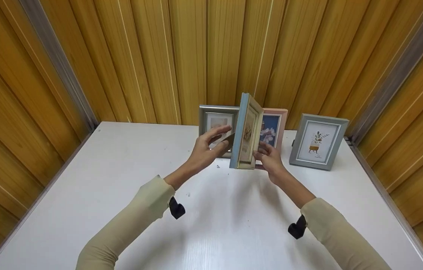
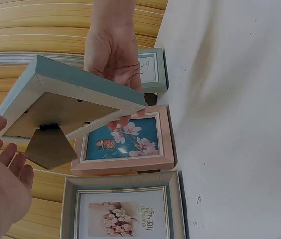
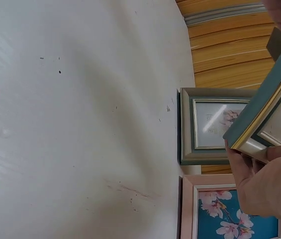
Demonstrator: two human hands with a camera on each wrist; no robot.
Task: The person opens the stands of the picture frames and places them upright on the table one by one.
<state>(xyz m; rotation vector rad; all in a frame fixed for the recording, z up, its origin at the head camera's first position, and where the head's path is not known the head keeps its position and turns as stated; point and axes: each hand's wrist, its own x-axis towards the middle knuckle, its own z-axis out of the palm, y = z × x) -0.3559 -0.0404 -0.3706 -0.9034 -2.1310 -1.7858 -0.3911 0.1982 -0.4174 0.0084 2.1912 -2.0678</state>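
Note:
A picture frame (image 1: 248, 131) with a blue outer edge and a cream-gold front is held up off the table, turned nearly edge-on in the head view. My right hand (image 1: 271, 161) grips its lower edge, thumb on the front side and fingers behind, as the right wrist view shows. The back faces the left wrist view, with a brown backing board and a stand leg (image 2: 51, 148) swung out from it. Beside that leg is my left hand (image 1: 206, 150), its fingers loosely extended; whether the fingertips touch the leg I cannot tell.
Behind the held frame stand a grey-silver frame (image 1: 219, 109) with a flower print and a pink frame (image 1: 282, 127) with blossoms. A grey-green frame (image 1: 312, 164) with a plant print stands to the right. Wood-panelled walls (image 1: 151, 60) enclose the white table (image 1: 128, 161).

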